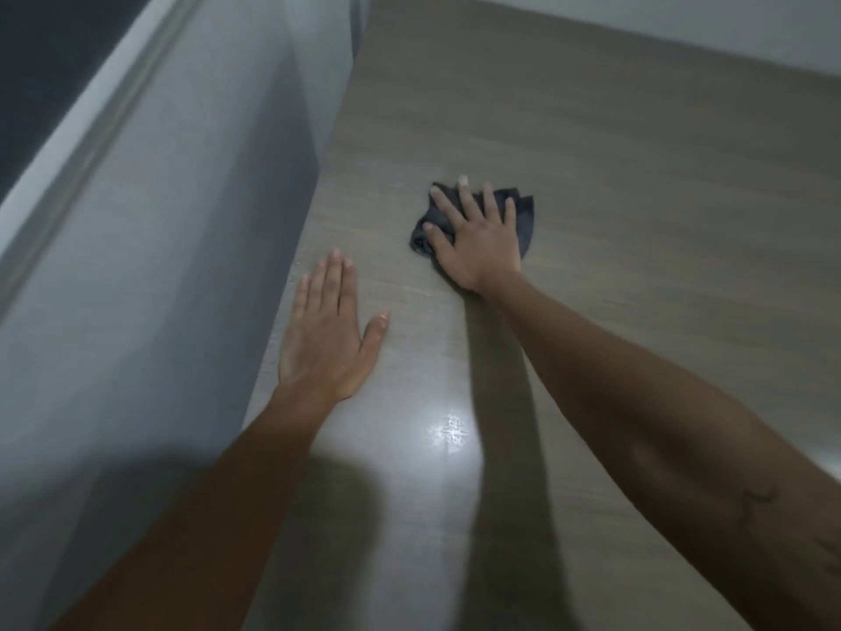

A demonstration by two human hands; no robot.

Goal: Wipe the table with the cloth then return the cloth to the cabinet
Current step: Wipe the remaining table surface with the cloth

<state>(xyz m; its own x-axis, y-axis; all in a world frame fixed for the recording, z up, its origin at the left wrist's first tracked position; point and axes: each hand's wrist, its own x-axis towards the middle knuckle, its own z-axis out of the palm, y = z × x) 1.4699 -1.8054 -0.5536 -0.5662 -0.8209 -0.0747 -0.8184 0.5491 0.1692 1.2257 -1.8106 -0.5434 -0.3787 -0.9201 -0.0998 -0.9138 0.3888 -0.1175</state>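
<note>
The cloth (523, 216), dark and crumpled, lies on the bench (614, 175) a little above the middle of the frame. The right hand (478, 241) lies flat on top of it, palm down, fingers (464, 198) straight and spread, pressing the cloth against the surface rather than curling round it. Folds of the cloth show past the fingertips at the upper right and bunch under the thumb at the left. The right forearm runs in from the lower right corner of the frame and throws a long shadow down the bench.

The left hand (330, 339) lies left of centre, lower than the cloth and well apart from it. It also rests flat on the bench, palm down, fingers straight and held close together, the thumb out to the right; it holds nothing. It sits close to the bench's left edge, just beside a grey wall (182, 220) that fills the left of the frame.

The bench is grey-brown with a faint wood grain. A bright glare spot (448, 432) shows on it below centre, between the two forearms.
</note>
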